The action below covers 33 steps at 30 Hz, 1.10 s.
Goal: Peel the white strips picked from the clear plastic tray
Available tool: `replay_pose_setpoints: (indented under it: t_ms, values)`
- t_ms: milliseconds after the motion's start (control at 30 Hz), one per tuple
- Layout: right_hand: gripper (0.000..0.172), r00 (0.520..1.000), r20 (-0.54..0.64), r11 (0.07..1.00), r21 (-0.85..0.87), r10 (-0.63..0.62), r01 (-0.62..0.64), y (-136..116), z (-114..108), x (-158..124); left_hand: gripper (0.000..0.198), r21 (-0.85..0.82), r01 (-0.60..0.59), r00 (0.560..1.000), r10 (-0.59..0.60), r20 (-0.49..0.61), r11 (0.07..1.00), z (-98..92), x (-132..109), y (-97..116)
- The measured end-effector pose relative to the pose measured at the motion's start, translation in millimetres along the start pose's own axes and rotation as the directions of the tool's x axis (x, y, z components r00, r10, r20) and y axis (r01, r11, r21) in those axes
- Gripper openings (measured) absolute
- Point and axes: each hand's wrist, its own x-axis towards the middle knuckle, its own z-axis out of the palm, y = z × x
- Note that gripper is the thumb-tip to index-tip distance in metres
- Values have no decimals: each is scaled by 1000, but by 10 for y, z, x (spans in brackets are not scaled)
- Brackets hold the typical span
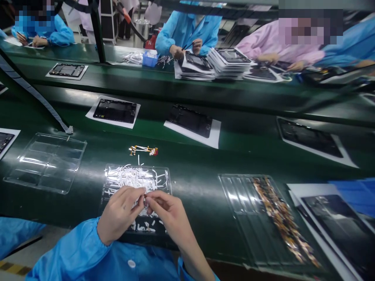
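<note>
**Both hands pinch a small white strip over the scrap tray**

The left hand (121,212) and right hand (170,214) meet fingertip to fingertip just above the near edge of a clear tray (166,171). The fingers of both are drawn narrow, pinching a tiny white strip (145,200) between them. White strips (131,175) litter the tray beneath. Just beyond it lies a small orange-and-white part (143,150) on the green surface (199,168). An empty-looking clear tray (47,162) sits to the left, and a tray of orange parts (281,218) to the right. Farther off, dark panels on white sheets (115,111) lie along the belt. Across it, people in blue (187,29) and pink coats (260,41) work beside stacked panels (228,62).
</note>
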Motion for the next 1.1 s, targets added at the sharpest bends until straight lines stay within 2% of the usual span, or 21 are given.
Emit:
replay_pose_setpoints:
  t_ms: [100,167,233,300,367,433,500,567,700,800,867,967,1033,1100]
  values:
    - [26,1000,9,999,-35,-10,10,2,-13,-14,19,-62,59,998,-59,9,996,11,-18,-47]
    - [24,999,8,991,-128,-39,40,-5,-48,-28,16,-96,165,986,-163,28,982,-2,-32,-121]
    - [23,997,11,969,-235,-72,72,-15,-93,-40,19,-134,293,956,-286,68,947,-38,-35,-202]
    - [23,996,27,955,-284,-81,85,-24,-126,-42,30,-267,402,916,-377,140,876,-85,-16,-249]
    - [22,996,58,957,-276,-71,84,-31,-132,-32,40,-434,475,880,-407,245,766,-126,24,-242]
    - [22,994,92,964,-253,-65,86,-36,-115,-16,40,-517,523,852,-424,307,677,-156,73,-200]
    - [20,992,111,966,-241,-66,92,-38,-99,-3,31,-522,555,831,-462,310,648,-188,118,-164]
    - [16,991,119,963,-255,-61,90,-32,-101,3,21,-526,556,826,-500,261,644,-234,146,-164]
    - [14,991,126,959,-273,-39,72,14,-145,9,12,-566,484,848,-516,116,667,-331,152,-236]
    - [16,991,123,963,-260,-45,76,50,-162,16,14,-420,424,877,-479,-31,802,-332,128,-228]
    - [17,991,115,961,-260,-61,89,61,-160,14,14,-259,358,917,-390,-83,897,-290,104,-166]
    - [16,988,114,958,-258,-103,129,56,-148,-3,14,-206,253,967,-250,40,945,-207,71,-45]
    - [16,984,119,952,-262,-133,160,43,-137,-17,14,-232,231,971,-212,107,945,-167,62,17]
    - [17,980,122,941,-282,-155,184,28,-119,-26,14,-238,227,972,-204,117,944,-147,64,52]
